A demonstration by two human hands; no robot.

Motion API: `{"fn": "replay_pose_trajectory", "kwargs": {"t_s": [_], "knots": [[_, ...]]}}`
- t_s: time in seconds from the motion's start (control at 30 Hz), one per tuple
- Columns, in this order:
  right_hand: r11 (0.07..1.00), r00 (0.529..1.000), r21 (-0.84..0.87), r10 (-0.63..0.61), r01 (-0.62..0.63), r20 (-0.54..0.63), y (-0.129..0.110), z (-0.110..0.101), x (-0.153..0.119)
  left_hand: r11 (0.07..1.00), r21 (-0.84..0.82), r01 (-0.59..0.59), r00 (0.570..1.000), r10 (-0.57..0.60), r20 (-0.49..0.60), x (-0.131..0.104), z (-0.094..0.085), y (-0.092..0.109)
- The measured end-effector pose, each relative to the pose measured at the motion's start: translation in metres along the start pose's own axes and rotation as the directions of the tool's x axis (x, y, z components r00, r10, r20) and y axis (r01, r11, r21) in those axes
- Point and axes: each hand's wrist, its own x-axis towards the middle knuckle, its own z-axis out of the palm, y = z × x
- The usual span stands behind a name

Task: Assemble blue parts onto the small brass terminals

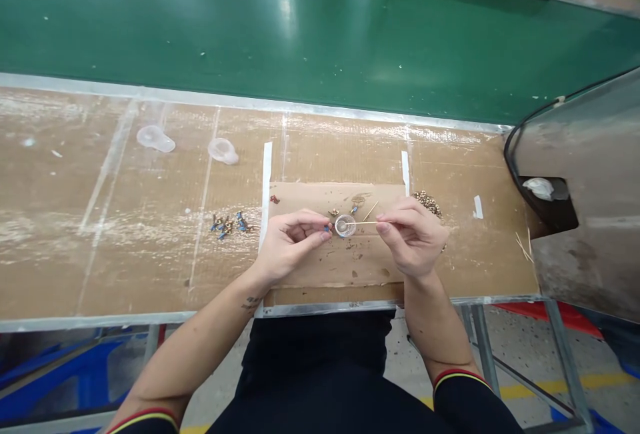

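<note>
Over a cardboard sheet, my left hand pinches a small part with a blue end. Opposite it, my right hand grips a thin wooden stick, whose tip reaches into a small clear round cup. The cup sits between the two hands. Just behind it lie a few small brass parts, a blue-and-brass piece and another loose stick. Beyond my right hand is a pile of brass parts, partly covered by the fingers.
Several blue-and-brass pieces lie left of the sheet. Two translucent plastic items rest farther back on the bench. Spare sticks lie near the metal housing at right. A green surface runs along the back.
</note>
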Motion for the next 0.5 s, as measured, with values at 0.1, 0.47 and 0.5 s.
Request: {"fn": "replay_pose_trajectory", "kwargs": {"t_s": [0.1, 0.47, 0.5], "knots": [[0.999, 1.0, 0.037, -0.001, 0.0, 0.017, -0.0027, 0.0028, -0.0006, 1.0, 0.021, -0.014, 1.0, 0.014, 0.009, -0.0026, 0.0004, -0.0027], [0.995, 0.996, 0.071, -0.079, 0.076, 0.044, -0.0013, 0.0095, -0.0018, 0.995, 0.072, -0.068, 0.998, 0.067, 0.012, -0.004, 0.0054, 0.0019], [0.995, 0.996, 0.062, -0.082, 0.08, 0.043, -0.0014, 0.0095, -0.0019, 0.994, 0.077, -0.076, 0.997, 0.075, 0.009, -0.0043, 0.0057, 0.0018]]}}
